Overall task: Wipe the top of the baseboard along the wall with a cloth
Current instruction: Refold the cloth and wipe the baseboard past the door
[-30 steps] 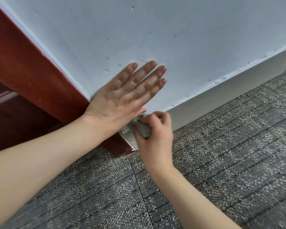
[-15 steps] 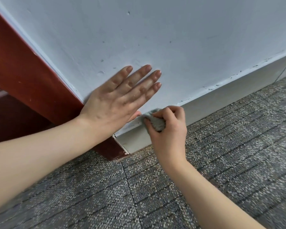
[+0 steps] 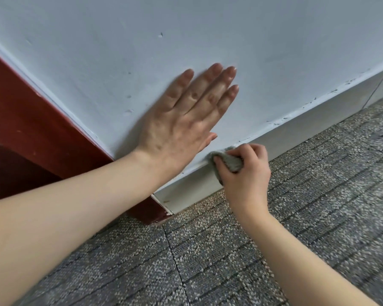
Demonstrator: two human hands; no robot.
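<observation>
Down by the carpet (image 3: 208, 261), the right hand (image 3: 245, 180) has its grip closed round the grey cloth (image 3: 230, 161), pressed on the top edge of the baseboard (image 3: 307, 127). A second ago it was right at the red door frame (image 3: 31, 129); now it's slid off to the right. The left hand (image 3: 181, 129) is flat and open on the wall (image 3: 208, 29). I'd say the first stretch is done, with a long specky run left.
</observation>
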